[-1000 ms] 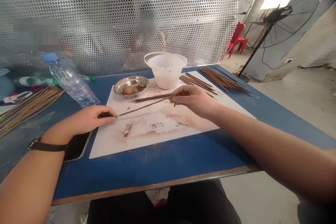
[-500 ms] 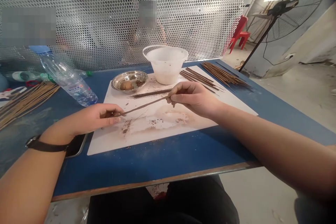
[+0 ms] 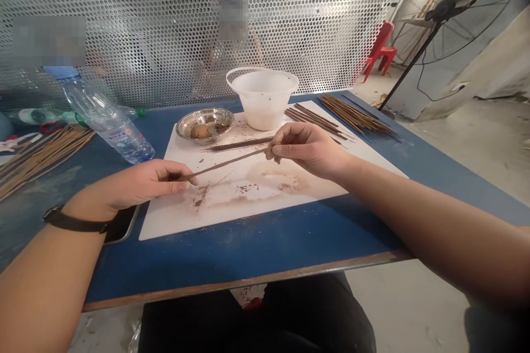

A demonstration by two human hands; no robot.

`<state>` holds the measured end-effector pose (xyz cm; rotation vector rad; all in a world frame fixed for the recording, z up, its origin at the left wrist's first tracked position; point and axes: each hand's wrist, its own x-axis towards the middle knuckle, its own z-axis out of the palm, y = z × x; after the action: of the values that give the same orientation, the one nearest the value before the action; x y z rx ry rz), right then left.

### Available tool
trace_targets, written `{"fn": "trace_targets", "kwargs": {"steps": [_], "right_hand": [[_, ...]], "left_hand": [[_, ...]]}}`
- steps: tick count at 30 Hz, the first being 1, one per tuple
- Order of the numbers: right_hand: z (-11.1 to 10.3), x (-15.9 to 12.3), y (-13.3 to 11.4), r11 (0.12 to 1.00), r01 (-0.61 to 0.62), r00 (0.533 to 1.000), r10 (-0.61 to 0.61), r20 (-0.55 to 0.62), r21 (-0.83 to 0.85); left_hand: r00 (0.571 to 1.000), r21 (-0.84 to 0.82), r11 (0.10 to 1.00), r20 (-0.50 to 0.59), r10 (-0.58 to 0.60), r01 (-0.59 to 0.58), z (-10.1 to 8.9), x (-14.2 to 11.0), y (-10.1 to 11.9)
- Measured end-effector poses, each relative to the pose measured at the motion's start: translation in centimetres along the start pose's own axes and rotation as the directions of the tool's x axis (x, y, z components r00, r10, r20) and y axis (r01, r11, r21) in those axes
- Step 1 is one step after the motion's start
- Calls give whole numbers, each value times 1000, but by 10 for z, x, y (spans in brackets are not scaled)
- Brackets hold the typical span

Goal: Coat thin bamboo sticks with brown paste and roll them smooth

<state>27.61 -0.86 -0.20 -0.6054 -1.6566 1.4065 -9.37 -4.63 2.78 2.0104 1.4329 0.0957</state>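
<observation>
A brown-coated incense stick (image 3: 229, 162) spans the gap between my hands, slanting up to the right above a white sheet (image 3: 165, 220). Its left end is pinched by my left hand (image 3: 159, 179), which wears a black wristband. At the other end, the thumb and fingers of my right hand (image 3: 302, 146) are closed on the stick, with brown paste on the fingertips. Behind it, a small bundle of dark sticks (image 3: 244, 144) lies on the sheet. A metal bowl (image 3: 186, 133) holds a lump of brown paste (image 3: 201, 131).
Beside the bowl stands a white plastic bucket (image 3: 265, 105). More coated sticks (image 3: 314, 121) and a larger bundle (image 3: 351, 113) lie to the right. At left are a water bottle (image 3: 110, 121), thin bare sticks (image 3: 49, 154) and a phone (image 3: 122, 226). A perforated metal screen (image 3: 165, 38) backs the blue table (image 3: 248, 253).
Both hands keep their grip on the stick, in nearly the same place. The fingers of my right hand have shifted slightly at its end. The view has moved a little.
</observation>
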Motion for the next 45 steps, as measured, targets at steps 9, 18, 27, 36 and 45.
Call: {"fn": "trace_targets", "kwargs": {"steps": [9, 18, 27, 36, 45], "right_hand": [[-13, 4, 9, 458, 42, 999, 12, 53, -888], [-2, -3, 14, 354, 240, 965, 14, 261, -904], [21, -20, 16, 184, 297, 928, 175, 329, -937], [51, -36, 13, 97, 134, 950, 272, 156, -986], [47, -32, 16, 95, 156, 956, 237, 174, -983]], "left_hand": [[993, 120, 986, -56, -106, 112, 0, 8, -4], [993, 263, 960, -100, -68, 92, 3, 8, 2], [987, 290, 953, -155, -49, 93, 2, 10, -12], [979, 294, 947, -187, -77, 130, 0, 2, -4], [960, 296, 942, -268, -77, 158, -4, 1, -6]]}}
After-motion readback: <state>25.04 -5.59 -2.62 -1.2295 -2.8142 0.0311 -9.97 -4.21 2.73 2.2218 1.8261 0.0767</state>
